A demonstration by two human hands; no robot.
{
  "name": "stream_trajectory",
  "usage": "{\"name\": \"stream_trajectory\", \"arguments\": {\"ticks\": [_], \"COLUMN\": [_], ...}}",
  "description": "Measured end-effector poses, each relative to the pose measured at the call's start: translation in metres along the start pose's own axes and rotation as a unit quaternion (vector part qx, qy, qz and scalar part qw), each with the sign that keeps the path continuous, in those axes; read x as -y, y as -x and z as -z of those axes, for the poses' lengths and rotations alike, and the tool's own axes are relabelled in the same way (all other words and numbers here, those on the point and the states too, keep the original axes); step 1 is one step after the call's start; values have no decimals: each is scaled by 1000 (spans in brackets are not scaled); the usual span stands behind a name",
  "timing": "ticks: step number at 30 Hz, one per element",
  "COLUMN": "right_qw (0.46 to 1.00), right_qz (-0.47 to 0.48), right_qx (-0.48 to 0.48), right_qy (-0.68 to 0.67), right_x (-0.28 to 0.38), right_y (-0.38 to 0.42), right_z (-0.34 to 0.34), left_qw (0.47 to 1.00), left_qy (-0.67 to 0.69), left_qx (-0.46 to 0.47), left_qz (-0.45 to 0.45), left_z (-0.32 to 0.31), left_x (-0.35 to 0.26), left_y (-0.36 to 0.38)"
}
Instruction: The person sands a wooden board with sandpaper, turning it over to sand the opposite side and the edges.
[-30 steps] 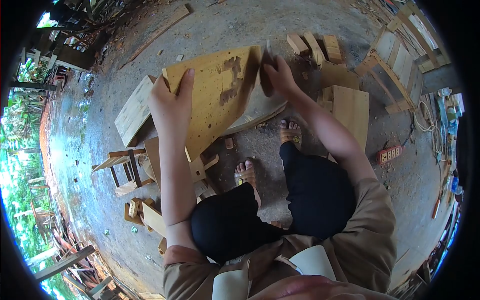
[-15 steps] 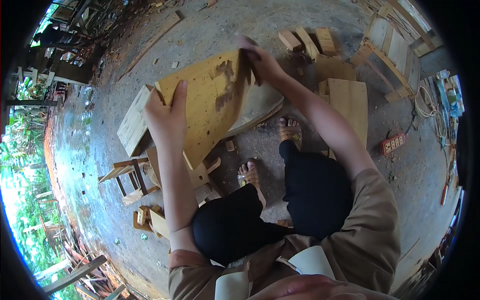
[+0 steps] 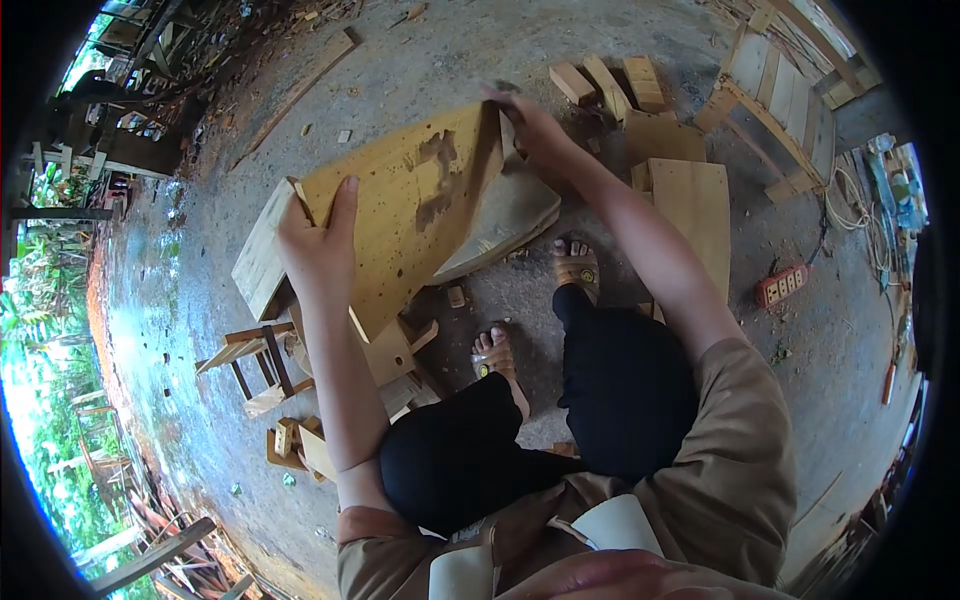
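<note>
At eleven o'clock, left hand pinches yellow board, held tilted, not laid down; near twelve, right hand at far edge, blurred, can't tell grip.

The board is yellow with dark specks and a grey-brown blotch. The floor is mottled grey, the power strip red with pale sockets. The trousers are plain black, the shirt brown. The sandals are tan with yellow badges, the coiled cord cream, the foliage bright green.
</note>
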State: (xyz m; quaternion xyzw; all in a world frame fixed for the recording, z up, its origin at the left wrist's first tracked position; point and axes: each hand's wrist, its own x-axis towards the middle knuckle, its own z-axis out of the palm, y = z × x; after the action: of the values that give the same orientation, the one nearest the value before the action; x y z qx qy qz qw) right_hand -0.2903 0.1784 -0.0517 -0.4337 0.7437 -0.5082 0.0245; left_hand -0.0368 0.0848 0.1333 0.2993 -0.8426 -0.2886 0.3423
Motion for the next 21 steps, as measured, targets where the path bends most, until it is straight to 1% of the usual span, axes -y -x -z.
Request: {"name": "stream_trajectory", "arguments": {"ticks": [1, 2, 3, 5, 6, 8, 9, 10, 12, 14, 15, 17, 18, 20, 21], "right_qw": [1000, 1000, 998, 990, 990, 975, 975, 975, 990, 987, 987, 997, 997, 996, 995], "right_qz": [0, -14, -30, 9, 8, 201, 204, 204, 21, -133, -132, -64, -66, -19, -19], "right_qx": [-1, 26, 53, 69, 69, 24, 29, 30, 70, 39, 38, -28, -29, 53, 53], "right_qy": [1, -3, -7, -119, -121, -96, -87, -89, -124, -81, -79, -23, -22, -76, -76], "right_x": [4, 8, 35, 88, 102, 122, 125, 114, 78, 56, 51, 40, 55, 112, 124], "right_y": [0, 3, 7, 13, 15, 15, 17, 20, 21, 16, 17, 20, 21, 23, 26], "right_z": [4, 8, 17, 17, 13, 5, 10, 10, 14, 30, 33, 35, 39, 48, 47], "left_qw": [1000, 1000, 1000, 999, 999, 999, 999, 999, 999, 999, 998, 997, 996, 995, 994], "left_qy": [1, -2, -7, -8, -12, -6, 4, 2, -4, -3, -3, 2, 5, 3, 0], "left_qx": [0, 8, 16, 18, 19, 21, 24, 23, 28, 35, 44, 60, 77, 89, 97], "left_qz": [-1, -8, -16, -30, -37, -31, -26, -25, -20, -25, -34, -41, -46, -52, -57], "left_z": [0, 0, 0, -2, -1, 0, 0, 1, 2, 3, 3, 4, 3, 3, 4], "left_x": [0, 0, 0, -4, -5, -4, -3, -2, -3, -5, -7, -12, -14, -14, -15], "left_y": [0, 0, 0, -1, 0, 1, 1, 2, 2, 3, 3, 3, 3, 2, 1]}}
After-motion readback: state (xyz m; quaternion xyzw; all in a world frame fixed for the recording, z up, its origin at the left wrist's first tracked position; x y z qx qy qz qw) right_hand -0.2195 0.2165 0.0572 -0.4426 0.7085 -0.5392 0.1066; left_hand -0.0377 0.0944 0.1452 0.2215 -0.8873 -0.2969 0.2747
